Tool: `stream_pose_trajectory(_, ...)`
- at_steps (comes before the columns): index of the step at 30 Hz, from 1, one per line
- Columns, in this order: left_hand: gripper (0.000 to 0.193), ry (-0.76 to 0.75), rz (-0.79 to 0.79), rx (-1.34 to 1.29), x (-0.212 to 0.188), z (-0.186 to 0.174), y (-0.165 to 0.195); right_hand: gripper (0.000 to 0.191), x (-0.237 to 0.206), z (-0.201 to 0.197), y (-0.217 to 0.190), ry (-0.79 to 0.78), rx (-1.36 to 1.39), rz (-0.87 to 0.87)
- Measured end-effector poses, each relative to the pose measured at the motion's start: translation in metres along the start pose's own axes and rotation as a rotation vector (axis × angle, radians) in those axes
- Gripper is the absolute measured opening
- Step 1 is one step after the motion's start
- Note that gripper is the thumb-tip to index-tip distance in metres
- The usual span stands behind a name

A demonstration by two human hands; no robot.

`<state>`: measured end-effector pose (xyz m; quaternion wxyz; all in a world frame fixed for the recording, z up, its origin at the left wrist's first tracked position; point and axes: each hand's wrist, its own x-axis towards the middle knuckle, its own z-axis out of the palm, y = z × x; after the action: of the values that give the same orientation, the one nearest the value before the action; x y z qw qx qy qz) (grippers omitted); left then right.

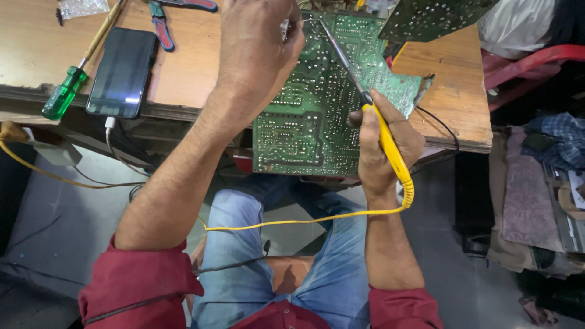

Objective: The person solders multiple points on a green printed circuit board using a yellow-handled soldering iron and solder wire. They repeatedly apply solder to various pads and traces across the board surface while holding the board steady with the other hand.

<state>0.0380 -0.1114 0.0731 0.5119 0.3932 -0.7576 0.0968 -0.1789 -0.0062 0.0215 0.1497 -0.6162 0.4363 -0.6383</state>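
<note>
A green circuit board (317,116) lies solder side up, overhanging the front edge of a wooden table (451,91). My right hand (384,143) grips a yellow-handled soldering iron (390,146); its metal shaft runs up and left to the board's top edge. My left hand (259,42) rests over the board's upper left corner, fingers closed on a thin strand of solder wire (304,20) that meets the iron's tip. The iron's yellow cord (304,220) trails down across my lap.
A dark phone (122,72) on a charging cable lies at the table's left, beside a green-handled screwdriver (64,91) and red-handled pliers (159,27). A second circuit board (426,17) sits at the top right. A red chair (524,64) and piled cloth (536,183) stand to the right.
</note>
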Motion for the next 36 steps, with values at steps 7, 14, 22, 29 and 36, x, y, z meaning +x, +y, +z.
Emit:
stream_pose_trajectory(7,0.013,-0.024,-0.018,-0.013,0.0016,-0.0004,0.0009,0.024,0.0023,0.0007,-0.0006,0.002,0.007,0.029)
stream_pose_trajectory(14,0.013,-0.019,-0.014,-0.023,0.0027,-0.0012,0.0013,0.024,0.0037,-0.0016,-0.0050,-0.032,-0.119,-0.061)
stream_pose_trajectory(22,0.014,0.009,0.024,-0.003,0.0031,-0.0009,0.0016,0.025,0.0028,0.0012,-0.0037,-0.018,-0.019,-0.006)
stream_pose_trajectory(29,0.013,-0.022,-0.021,-0.043,0.0028,-0.0014,0.0019,0.025,0.0031,-0.0013,-0.0058,-0.036,-0.080,-0.025)
stream_pose_trajectory(36,0.012,-0.030,-0.036,-0.038,0.0027,-0.0018,0.0017,0.026,0.0036,-0.0016,-0.0063,-0.046,-0.074,-0.015)
